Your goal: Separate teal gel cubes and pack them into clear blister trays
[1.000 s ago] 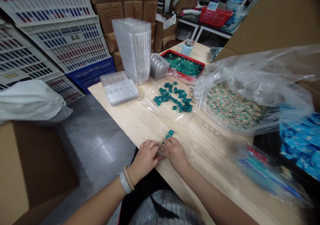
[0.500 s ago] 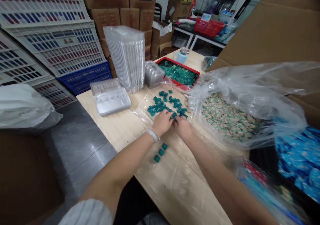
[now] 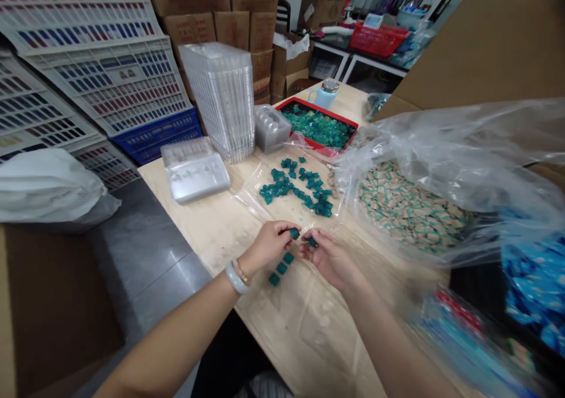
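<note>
Our left grip (image 3: 269, 246) pinches a teal cube (image 3: 294, 234) and our right grip (image 3: 329, 261) a second teal cube (image 3: 312, 242), each partly hidden, with three more cubes (image 3: 281, 268) just below on the desk (image 3: 198, 239).

Left hand (image 3: 267, 246), right hand (image 3: 330, 261) pinch teal pieces (image 3: 294, 233)

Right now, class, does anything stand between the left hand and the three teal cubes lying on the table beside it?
Nothing visible does: the left hand is right beside the three teal cubes, with no object between them.
</note>
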A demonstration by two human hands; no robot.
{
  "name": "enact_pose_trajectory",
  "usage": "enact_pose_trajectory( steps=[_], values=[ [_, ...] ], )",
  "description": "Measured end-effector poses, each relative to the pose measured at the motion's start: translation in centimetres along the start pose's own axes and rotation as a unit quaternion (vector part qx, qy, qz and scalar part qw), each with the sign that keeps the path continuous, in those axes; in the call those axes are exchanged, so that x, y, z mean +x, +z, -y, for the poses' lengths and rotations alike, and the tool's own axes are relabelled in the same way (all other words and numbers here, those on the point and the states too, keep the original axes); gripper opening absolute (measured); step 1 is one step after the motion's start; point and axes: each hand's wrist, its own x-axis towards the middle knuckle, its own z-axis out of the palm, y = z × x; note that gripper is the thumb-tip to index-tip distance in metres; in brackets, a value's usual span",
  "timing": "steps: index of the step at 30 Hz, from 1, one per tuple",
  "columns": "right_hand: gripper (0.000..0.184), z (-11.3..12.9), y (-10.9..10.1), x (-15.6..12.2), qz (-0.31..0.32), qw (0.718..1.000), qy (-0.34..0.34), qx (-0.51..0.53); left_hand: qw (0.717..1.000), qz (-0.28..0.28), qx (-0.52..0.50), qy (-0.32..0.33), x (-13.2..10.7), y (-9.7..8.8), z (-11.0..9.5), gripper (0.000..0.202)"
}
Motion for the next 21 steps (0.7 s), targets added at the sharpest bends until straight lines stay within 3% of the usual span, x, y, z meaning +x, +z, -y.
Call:
enact_pose_trajectory(
  steps=[2,5,7,9,11,14,16,18,21],
  values=[
    [0.022,-0.5,1.0,-1.1,0.019,1.000,0.019,0.014,0.998,-0.031,0.034,0.038,-1.7,0.2,-0.2,0.023],
    [0.022,-1.6,2.0,-2.8,0.040,0.998,0.023,-0.049,0.985,-0.072,0.130,0.094,-4.9,-0.2,0.0,0.015],
    [0.019,-2.9,2.3,-3.9,0.036,0.989,0.005,-0.144,0.978,-0.049,0.171,0.108,-7.4,-0.9,0.7,0.019],
    [0.015,-4.6,2.6,-5.0,0.013,0.960,-0.056,-0.274,0.971,-0.023,0.208,0.115,-10.0,-1.8,1.6,0.027],
    [0.011,-6.6,2.9,-5.8,-0.007,0.899,-0.157,-0.408,0.957,-0.011,0.266,0.118,-12.3,-2.7,2.7,0.032],
    [0.013,-9.1,3.5,-6.3,-0.021,0.771,-0.270,-0.576,0.930,0.004,0.347,0.120,-14.3,-3.3,4.0,0.033],
    [0.016,-10.2,4.1,-6.2,-0.038,0.690,-0.282,-0.666,0.923,0.010,0.364,0.121,-14.8,-3.2,4.5,0.032],
    [0.016,-10.6,4.7,-6.0,-0.056,0.627,-0.264,-0.731,0.923,0.009,0.364,0.123,-14.8,-2.9,4.6,0.032],
    [0.011,-10.4,5.1,-6.0,-0.060,0.590,-0.211,-0.777,0.923,0.017,0.361,0.129,-14.8,-2.8,4.6,0.032]
  ],
)
